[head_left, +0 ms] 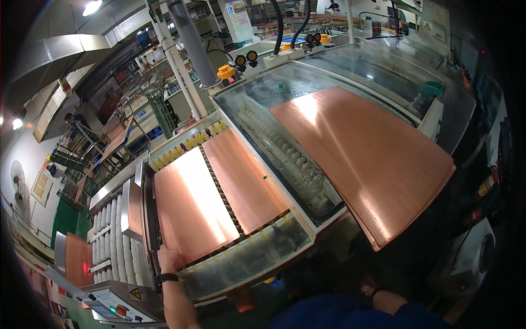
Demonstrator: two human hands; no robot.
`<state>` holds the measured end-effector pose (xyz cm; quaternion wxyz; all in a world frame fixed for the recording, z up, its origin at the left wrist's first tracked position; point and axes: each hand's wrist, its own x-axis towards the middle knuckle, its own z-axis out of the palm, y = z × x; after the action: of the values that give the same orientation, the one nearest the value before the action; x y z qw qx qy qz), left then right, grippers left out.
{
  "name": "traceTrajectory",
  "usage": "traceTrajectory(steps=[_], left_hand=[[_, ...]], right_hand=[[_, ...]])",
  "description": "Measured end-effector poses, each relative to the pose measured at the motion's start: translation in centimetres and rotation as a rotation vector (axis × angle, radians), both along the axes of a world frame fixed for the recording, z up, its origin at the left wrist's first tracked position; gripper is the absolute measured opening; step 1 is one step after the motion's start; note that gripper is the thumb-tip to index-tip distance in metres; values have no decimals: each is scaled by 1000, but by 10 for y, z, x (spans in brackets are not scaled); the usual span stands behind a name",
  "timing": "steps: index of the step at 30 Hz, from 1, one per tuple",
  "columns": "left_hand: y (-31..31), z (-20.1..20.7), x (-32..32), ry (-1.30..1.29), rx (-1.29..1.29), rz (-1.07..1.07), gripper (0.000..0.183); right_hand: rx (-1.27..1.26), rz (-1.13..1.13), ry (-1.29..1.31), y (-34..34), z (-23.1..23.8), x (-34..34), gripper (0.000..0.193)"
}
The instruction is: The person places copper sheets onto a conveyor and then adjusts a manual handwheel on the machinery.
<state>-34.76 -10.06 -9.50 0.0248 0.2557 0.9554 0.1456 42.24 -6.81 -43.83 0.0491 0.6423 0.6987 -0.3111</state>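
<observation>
The fingers of the left hand (168,259) are bent close together at the near left corner of a copper sheet (186,205); whether they pinch its edge or only touch it, I cannot tell. A black band (168,277) is around this wrist. The sheet lies flat on the conveyor, and a second sheet (241,178) lies just to its right, with a narrow gap between them. The right hand (367,287) is low, near the body, in shadow, so its fingers cannot be read. Above it, a stack (367,159) of copper sheets lies on the glass cover (255,93), with its near end beyond the edge. To the left are white rollers (116,236) and, nearer, a control panel (109,308). Behind the cover stand two round gauges (251,56).
</observation>
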Motion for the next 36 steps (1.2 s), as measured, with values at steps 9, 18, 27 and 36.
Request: traceTrajectory(steps=[9,18,27,36], left_hand=[[79,92,239,-787,714,-531,37],[103,154,455,-1098,704,-954,97],[113,168,498,-1050,652,-897,111],[132,157,435,-1396,873,-397,15]], right_hand=[[-93,-90,250,-13,3,41,42],[-111,-499,1033,-16,10,34,36],[30,167,60,-25,41,72,27],[72,182,115,-1,11,82,24]])
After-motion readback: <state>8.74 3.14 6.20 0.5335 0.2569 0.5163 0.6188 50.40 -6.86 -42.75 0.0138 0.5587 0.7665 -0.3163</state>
